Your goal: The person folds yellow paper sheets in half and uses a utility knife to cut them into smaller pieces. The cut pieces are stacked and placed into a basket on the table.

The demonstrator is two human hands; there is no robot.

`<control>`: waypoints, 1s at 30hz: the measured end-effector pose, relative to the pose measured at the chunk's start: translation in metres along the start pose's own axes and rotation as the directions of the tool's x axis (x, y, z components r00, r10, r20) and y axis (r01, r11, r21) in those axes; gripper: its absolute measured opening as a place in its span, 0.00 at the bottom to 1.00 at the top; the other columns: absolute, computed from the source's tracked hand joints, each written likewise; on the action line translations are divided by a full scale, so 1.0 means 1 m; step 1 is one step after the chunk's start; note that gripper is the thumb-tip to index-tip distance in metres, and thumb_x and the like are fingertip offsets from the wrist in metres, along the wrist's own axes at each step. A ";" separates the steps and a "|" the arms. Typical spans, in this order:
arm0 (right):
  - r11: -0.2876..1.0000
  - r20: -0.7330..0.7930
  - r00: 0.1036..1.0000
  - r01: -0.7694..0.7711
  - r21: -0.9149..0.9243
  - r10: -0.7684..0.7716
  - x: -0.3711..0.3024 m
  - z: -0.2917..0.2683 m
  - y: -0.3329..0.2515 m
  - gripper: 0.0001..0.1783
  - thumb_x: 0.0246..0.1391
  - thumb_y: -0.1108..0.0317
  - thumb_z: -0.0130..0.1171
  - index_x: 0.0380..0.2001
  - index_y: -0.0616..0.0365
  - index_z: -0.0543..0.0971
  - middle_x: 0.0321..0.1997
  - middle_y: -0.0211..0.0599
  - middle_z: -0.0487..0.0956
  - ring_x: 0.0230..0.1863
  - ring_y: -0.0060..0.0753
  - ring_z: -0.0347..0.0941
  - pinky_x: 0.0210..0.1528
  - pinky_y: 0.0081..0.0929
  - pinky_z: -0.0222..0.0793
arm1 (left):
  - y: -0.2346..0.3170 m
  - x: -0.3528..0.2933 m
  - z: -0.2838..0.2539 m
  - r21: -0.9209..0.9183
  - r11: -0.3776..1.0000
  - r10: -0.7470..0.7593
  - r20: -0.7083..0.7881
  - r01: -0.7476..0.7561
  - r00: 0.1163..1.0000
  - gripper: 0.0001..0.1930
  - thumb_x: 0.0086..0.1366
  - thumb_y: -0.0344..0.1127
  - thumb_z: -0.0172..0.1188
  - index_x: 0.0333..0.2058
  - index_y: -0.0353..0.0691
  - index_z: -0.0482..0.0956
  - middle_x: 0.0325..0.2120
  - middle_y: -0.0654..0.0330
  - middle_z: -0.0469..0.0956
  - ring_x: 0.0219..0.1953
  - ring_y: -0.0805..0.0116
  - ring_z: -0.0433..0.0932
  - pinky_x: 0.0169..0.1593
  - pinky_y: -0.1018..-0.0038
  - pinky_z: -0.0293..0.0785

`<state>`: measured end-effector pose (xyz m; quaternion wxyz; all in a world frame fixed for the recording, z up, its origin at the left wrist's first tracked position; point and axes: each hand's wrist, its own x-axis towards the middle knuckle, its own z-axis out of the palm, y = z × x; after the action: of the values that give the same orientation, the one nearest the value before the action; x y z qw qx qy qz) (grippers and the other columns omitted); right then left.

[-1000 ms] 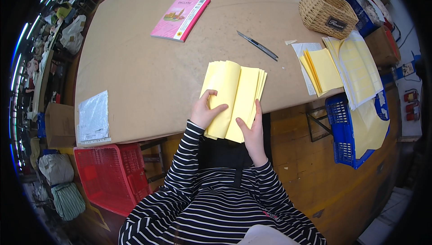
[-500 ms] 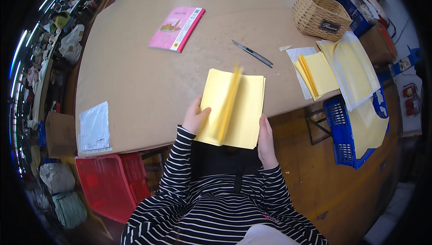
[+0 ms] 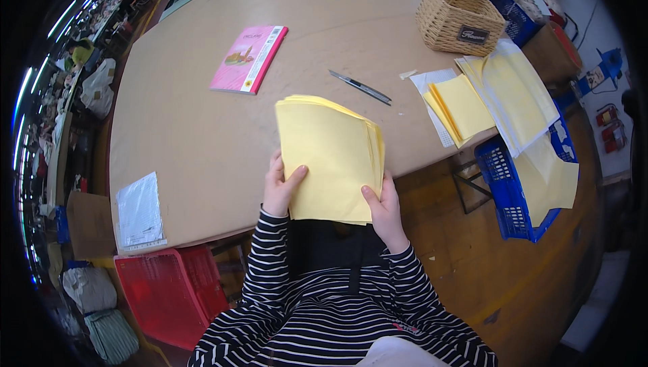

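Between my two hands is a stack of yellow paper sheets (image 3: 331, 158), held over the table's near edge. My left hand (image 3: 280, 185) grips its left side, thumb on top and fingers beneath. On the lower right side my right hand (image 3: 387, 212) has its thumb on the top sheet, the other fingers behind. The sheets fan slightly along the right and top edges. Beyond the stack lies a utility knife (image 3: 360, 88). A pink book (image 3: 249, 60) lies farther off to the left.
On the table's right are a wicker basket (image 3: 460, 19), folded yellow papers (image 3: 466, 107) and larger yellow sheets in clear plastic (image 3: 516, 94). A blue crate (image 3: 503, 178) stands at the right, a red crate (image 3: 158, 293) below left. A plastic-wrapped packet (image 3: 140, 208) lies at the left corner.
The sheets standing up mid-stack have come down, leaving a flat top sheet. My right thumb has moved onto the paper. The view has shifted slightly.
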<state>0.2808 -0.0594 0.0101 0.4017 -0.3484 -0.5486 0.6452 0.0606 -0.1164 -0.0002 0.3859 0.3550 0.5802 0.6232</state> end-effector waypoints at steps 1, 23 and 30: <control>1.000 0.021 1.000 -0.004 0.027 0.003 -0.001 0.000 -0.004 0.21 0.65 0.69 0.49 0.58 0.67 0.64 0.51 0.43 0.76 0.53 0.29 0.71 0.58 0.27 0.64 | 0.007 -0.003 -0.003 -0.129 0.988 -0.083 0.056 0.090 0.995 0.21 0.64 0.28 0.61 0.55 0.31 0.68 0.48 0.56 0.76 0.49 0.69 0.76 0.54 0.73 0.71; 0.966 -0.173 0.984 0.001 0.258 0.045 0.051 -0.080 -0.045 0.20 0.65 0.71 0.49 0.58 0.68 0.67 0.52 0.40 0.77 0.50 0.24 0.74 0.53 0.22 0.71 | -0.011 -0.003 -0.004 -0.563 0.826 0.168 0.196 -0.030 0.966 0.23 0.67 0.44 0.58 0.57 0.44 0.69 0.56 0.53 0.71 0.59 0.51 0.69 0.61 0.56 0.69; 0.978 -0.538 0.842 0.089 0.190 0.028 0.098 -0.177 -0.047 0.22 0.62 0.75 0.46 0.60 0.64 0.70 0.55 0.40 0.76 0.57 0.26 0.70 0.56 0.26 0.69 | -0.023 -0.004 -0.055 -0.068 0.971 -0.230 -0.035 0.228 0.972 0.17 0.66 0.25 0.53 0.53 0.28 0.70 0.48 0.51 0.77 0.48 0.63 0.78 0.55 0.68 0.72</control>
<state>0.4023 0.1078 0.0281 0.5836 -0.4627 -0.3491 0.5687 0.0147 -0.1437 -0.0272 0.4539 0.2599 0.6053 0.6000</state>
